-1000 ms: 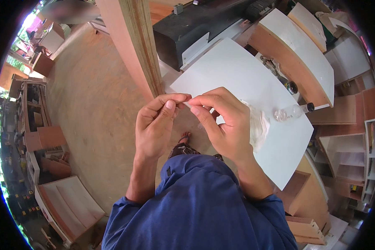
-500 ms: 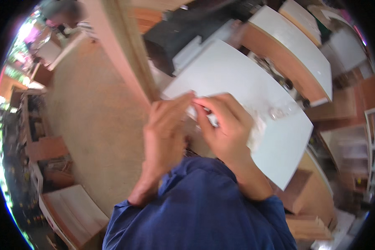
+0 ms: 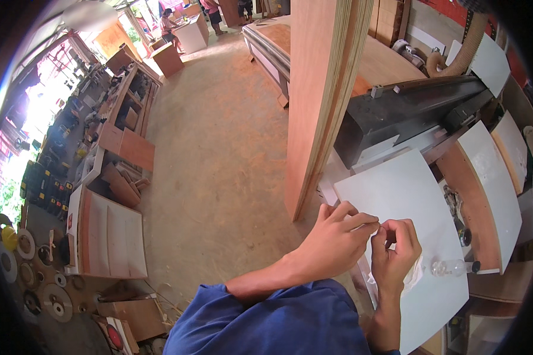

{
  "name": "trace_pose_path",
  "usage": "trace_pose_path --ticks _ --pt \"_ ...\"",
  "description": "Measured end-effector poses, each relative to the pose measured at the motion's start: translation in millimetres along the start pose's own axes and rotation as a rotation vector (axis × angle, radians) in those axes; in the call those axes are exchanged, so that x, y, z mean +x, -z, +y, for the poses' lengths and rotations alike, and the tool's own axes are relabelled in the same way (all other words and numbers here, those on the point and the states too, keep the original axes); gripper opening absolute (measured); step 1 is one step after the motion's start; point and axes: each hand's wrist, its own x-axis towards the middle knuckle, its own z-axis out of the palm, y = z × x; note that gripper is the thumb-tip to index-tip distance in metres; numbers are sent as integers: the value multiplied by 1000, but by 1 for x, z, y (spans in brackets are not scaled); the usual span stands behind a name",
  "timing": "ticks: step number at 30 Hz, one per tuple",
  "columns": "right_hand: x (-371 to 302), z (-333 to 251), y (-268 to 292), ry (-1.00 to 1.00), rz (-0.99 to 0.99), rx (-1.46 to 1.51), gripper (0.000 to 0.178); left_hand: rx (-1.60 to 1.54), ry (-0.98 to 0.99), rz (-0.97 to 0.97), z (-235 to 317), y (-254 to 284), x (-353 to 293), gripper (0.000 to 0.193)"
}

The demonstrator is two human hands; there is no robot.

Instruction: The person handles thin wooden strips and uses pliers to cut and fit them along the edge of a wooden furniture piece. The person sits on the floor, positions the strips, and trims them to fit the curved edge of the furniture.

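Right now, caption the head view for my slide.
Left hand and right hand raised close together near a white board bearing a clear, dark-capped bottle.

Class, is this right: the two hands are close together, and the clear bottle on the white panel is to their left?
"Left" is wrong: the head view shows the left hand and right hand close together, and the clear bottle on the white panel to their right.

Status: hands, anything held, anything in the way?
Left hand and right hand pinched, fingertips close together, by white board. Anything between them: too small to tell. Bottle on board, right of both, apart.
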Motion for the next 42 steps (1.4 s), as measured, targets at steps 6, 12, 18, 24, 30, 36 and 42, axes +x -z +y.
trace_pose_path --ticks 6,12,18,24,30,36,42 --pt "2 -8 -1 42 -24 103 5 -283 70 37 -19 16 -8 25" --pt "-10 -13 4 100 -161 206 6 -776 353 117 -38 10 -10 22" --pt "-4 -18 1 127 -85 234 7 -754 323 176 -28 7 -6 22" --pt "10 -21 -9 213 96 176 16 -769 244 151 -23 -1 3 29" --pt "7 -21 -16 210 119 124 16 -395 110 135 -13 -2 3 42" --pt "4 -22 -16 133 100 197 16 -233 27 103 -8 -3 2 56" --pt "1 -16 -6 1 197 248 9 -456 69 66 1 -7 1 60"
